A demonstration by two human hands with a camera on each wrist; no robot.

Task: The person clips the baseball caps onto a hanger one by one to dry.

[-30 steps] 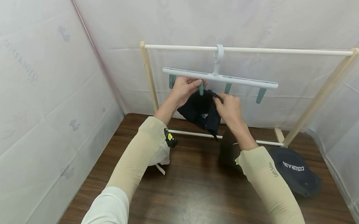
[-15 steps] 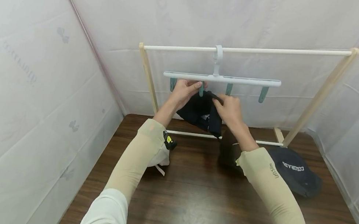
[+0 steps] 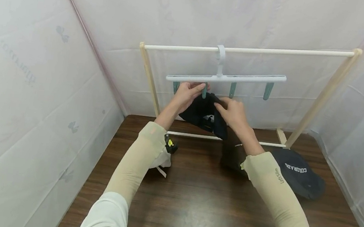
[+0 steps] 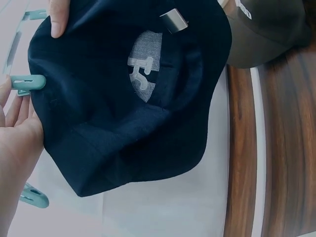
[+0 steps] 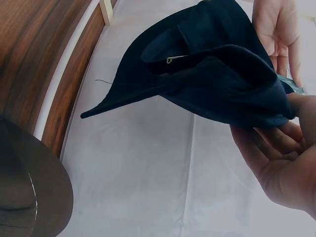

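Observation:
A dark navy cap point(image 3: 199, 111) hangs below the pale hanger point(image 3: 250, 78), its inside and metal buckle point(image 4: 174, 20) showing in the left wrist view. My left hand point(image 3: 184, 96) pinches a green clip point(image 3: 204, 90), which sits at the cap's edge. The cap's edge lies between the thumb and fingers of my right hand point(image 3: 234, 114), to the right of that clip. In the right wrist view the right hand point(image 5: 281, 158) holds the cap point(image 5: 222, 84) from below, and the left fingers are at the clip beyond it.
The hanger hooks over the white rail point(image 3: 286, 51) of a wooden-legged rack. More green clips point(image 3: 268, 91) hang along it. On the brown table point(image 3: 189, 196) lie a navy cap with white lettering point(image 3: 296, 173), a dark brown cap point(image 3: 231, 154) and a whitish cap point(image 3: 163, 160).
The hanger has tilted, its right end now higher and its left end slightly lower. The hanging cap's lower part has shifted a little right. Both hands keep their holds.

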